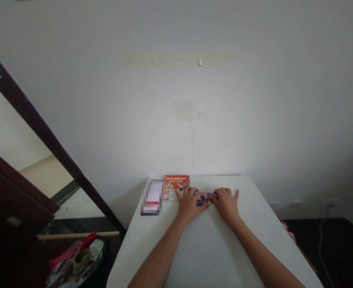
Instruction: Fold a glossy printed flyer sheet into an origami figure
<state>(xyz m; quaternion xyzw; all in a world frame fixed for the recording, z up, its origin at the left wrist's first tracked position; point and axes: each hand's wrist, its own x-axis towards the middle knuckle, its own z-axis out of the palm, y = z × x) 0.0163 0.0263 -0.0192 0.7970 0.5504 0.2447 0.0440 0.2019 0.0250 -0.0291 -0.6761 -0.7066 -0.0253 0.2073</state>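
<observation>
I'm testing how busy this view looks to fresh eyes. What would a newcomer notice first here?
Probably the left hand and right hand, close together on the white table over a small, colourful patterned item. Next, the bright red-and-white printed card by the wall, just beyond the left hand, with a pixelated phone-like object to its left.

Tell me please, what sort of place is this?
Probably a room in a home: a plain white table stands against a bare wall with old patchy marks, and mixed clutter in clear plastic lies low at the picture's left.
</observation>
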